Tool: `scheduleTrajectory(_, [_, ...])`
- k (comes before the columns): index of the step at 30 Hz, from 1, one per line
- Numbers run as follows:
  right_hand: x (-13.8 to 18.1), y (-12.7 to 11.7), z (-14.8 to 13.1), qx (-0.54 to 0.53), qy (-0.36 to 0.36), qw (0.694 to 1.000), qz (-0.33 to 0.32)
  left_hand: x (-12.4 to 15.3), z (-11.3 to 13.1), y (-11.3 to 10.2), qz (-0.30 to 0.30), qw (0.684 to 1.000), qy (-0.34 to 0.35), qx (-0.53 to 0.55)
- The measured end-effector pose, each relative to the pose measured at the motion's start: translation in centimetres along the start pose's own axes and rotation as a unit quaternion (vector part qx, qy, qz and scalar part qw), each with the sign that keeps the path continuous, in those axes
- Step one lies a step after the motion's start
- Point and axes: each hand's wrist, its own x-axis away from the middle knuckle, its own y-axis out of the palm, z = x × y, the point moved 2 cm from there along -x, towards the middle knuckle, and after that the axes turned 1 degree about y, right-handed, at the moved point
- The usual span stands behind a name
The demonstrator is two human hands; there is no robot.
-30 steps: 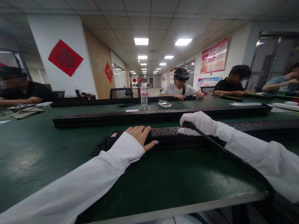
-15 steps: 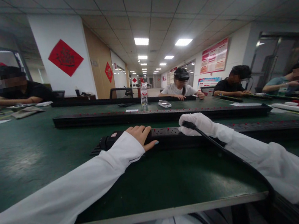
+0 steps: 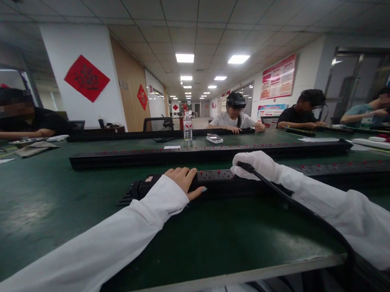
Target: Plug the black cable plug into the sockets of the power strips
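A long black power strip (image 3: pixel 215 176) with outlets and small red switches lies across the green table in front of me. My left hand (image 3: pixel 184 182), bare below a white sleeve, grips it near its left end, fingers over the top and thumb along the near side. In my right hand (image 3: pixel 257 165), which wears a white glove, is a black plug (image 3: pixel 247 167) with a thick black cable (image 3: pixel 283 196) trailing down towards me. This hand is at the strip's top face; the plug's front is hidden, so I cannot tell whether it sits in an outlet.
A second long black power strip (image 3: pixel 152 157) lies just beyond, with another behind it. A water bottle (image 3: pixel 187 128) and a small white device (image 3: pixel 214 138) stand between those. People sit across the table and at both sides. The table's near edge (image 3: pixel 219 281) is close to me.
The view has tilted up very slightly. Both hands keep their places on the strip, and the plug is still in my right hand.
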Motion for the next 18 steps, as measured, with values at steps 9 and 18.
scheduleTrajectory(9, [0.0, -0.4, 0.2, 0.027, 0.013, 1.000, -0.010, -0.5, -0.1, 0.3, -0.018, 1.000, 0.011, 0.003])
scheduleTrajectory(18, [-0.2, -0.4, 0.1, 0.040, 0.016, 0.999, -0.006, -0.5, 0.0, 0.8, 0.005, 1.000, 0.002, -0.005])
